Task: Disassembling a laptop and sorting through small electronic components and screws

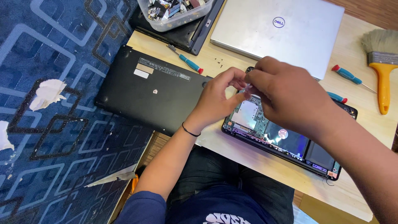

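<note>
An opened laptop [286, 139] lies on the light wooden table [248, 155] with its circuit board and battery bare. My left hand [217, 97] and my right hand [286, 95] meet just above its far left corner, fingertips pinched together on a small part too tiny to make out. The right hand hides the middle of the board. The laptop's black bottom cover [151, 91] lies to the left, partly over the table edge.
A shut silver laptop [282, 31] lies at the back. A clear tub of parts [174, 12] rests on a dark laptop [186, 35]. Teal-handled screwdrivers [188, 62] [350, 76] and a yellow-handled brush [383, 70] lie around. Blue patterned carpet [54, 124] with paper scraps lies left.
</note>
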